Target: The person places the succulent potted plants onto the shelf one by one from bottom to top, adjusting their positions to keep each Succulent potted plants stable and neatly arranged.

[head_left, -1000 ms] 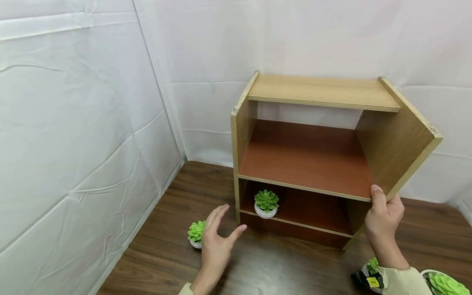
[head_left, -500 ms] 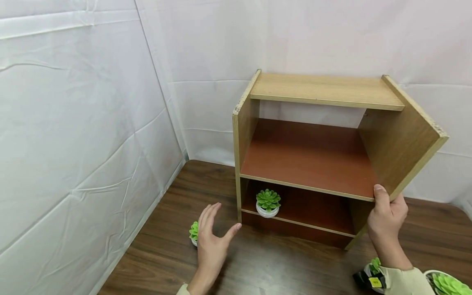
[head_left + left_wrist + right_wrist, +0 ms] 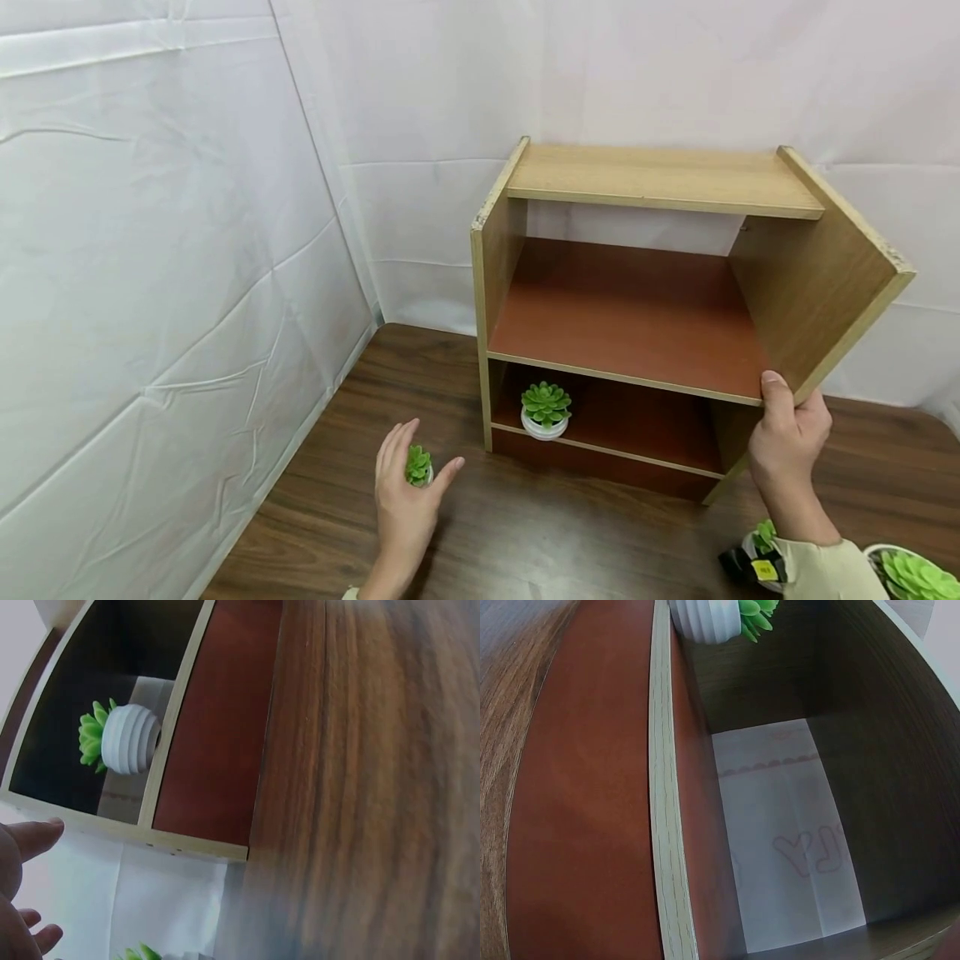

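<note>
In the head view, the left hand (image 3: 405,500) stands spread, thumb and fingers apart about the potted succulent (image 3: 417,465) on the tabletop (image 3: 585,550), at 8 o'clock from the shelf unit (image 3: 630,321); contact cannot be confirmed. The right hand (image 3: 791,437) grips the unit's right side at 4 o'clock. Good handling would likely mean pinching the white pot (image 3: 430,477), not the leaves, with the unit steadied.

We count 4 potted succulents (image 3: 546,403) (image 3: 417,467) (image 3: 765,534) (image 3: 917,575) | 1 wooden shelf (image 3: 832,283) | 3 flat boards (image 3: 660,179) (image 3: 630,321) (image 3: 637,429) and 2 side boards (image 3: 501,258) (image 3: 817,258) in it | 1 brown table (image 3: 570,533) | 2 hands (image 3: 407,498) (image 3: 787,437) | 2 sleeves (image 3: 828,571) | 1 black thing with a yellow tag (image 3: 765,571)
</note>
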A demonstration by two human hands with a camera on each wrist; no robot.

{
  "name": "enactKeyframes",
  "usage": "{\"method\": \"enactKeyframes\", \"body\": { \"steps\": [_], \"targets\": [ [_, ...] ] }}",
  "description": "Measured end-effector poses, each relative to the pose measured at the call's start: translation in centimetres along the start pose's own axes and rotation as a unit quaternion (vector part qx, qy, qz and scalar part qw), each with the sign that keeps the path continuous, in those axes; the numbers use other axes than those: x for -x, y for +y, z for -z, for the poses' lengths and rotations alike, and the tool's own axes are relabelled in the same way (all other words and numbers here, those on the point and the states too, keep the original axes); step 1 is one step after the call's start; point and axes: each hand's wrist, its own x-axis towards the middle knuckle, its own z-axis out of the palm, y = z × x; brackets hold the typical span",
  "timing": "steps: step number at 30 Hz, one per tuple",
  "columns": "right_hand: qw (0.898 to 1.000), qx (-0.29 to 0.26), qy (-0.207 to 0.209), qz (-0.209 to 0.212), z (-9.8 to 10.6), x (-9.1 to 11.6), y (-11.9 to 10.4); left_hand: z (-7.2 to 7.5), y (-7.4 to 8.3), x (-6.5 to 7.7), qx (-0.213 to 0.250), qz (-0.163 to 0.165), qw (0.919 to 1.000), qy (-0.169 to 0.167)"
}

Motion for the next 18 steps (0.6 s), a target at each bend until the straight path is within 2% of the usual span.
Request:
{"method": "enactKeyframes", "body": {
  "steps": [4, 10, 18],
  "targets": [
    [1.0, 0.003, 0.0, -0.002, 0.0, 0.1, 0.0, 0.5, -0.5, 0.1, -0.005, 0.008, 0.9999, 0.003],
    [1.0, -0.022, 0.003, -0.006, 0.1, 0.0, 0.3, 1.1, -0.9, 0.3, -0.011, 0.038, 0.9992, 0.003],
    [1.0, 0.005, 0.005, 0.001, 0.0, -0.1, 0.2, 1.6, -1.2, 0.3, -0.009, 0.082, 0.9966, 0.003]
  ]
}}
